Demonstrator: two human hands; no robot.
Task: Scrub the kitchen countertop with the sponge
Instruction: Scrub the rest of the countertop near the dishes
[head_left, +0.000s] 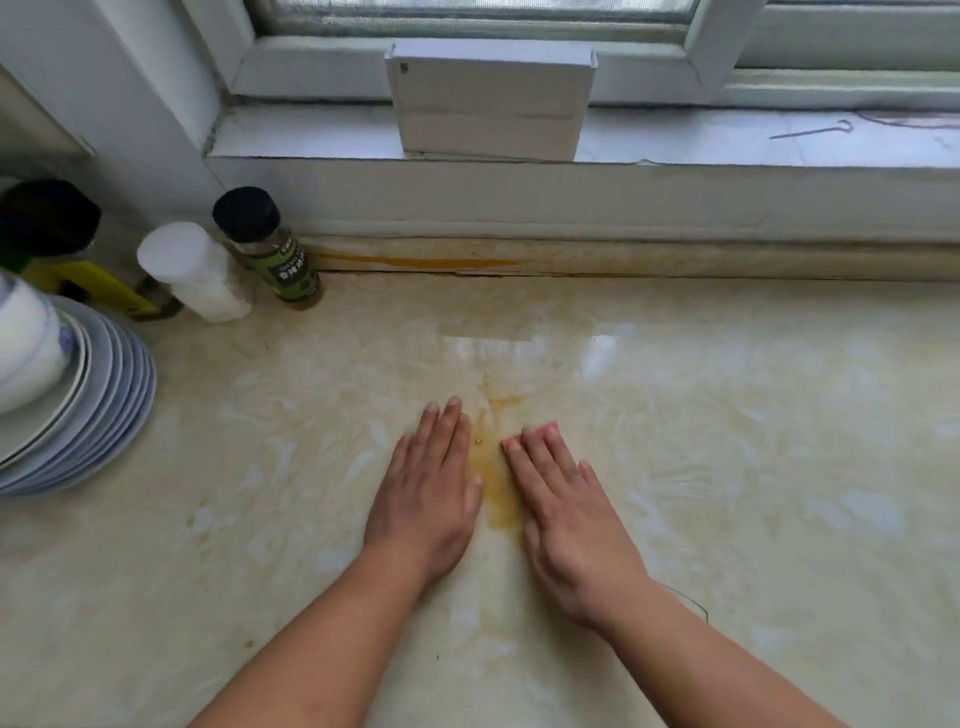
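Home kitchen: plates (98, 410), spice jar (275, 249) (windowsill behind).

Marbled countertop (727, 467), yellow stain (493, 483), stacked plates (104, 415), 2 shakers (197, 270), both hands flat

Print is seen on the green label of the spice bottle (283, 260), black cap, but it's too blurred to be read. No other text legible.

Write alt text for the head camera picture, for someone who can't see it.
Two hands lie flat on a cream marbled countertop, the left hand bare, the right hand pressing a pink sponge, with a yellow-brown stain between them. Stacked plates sit far left.
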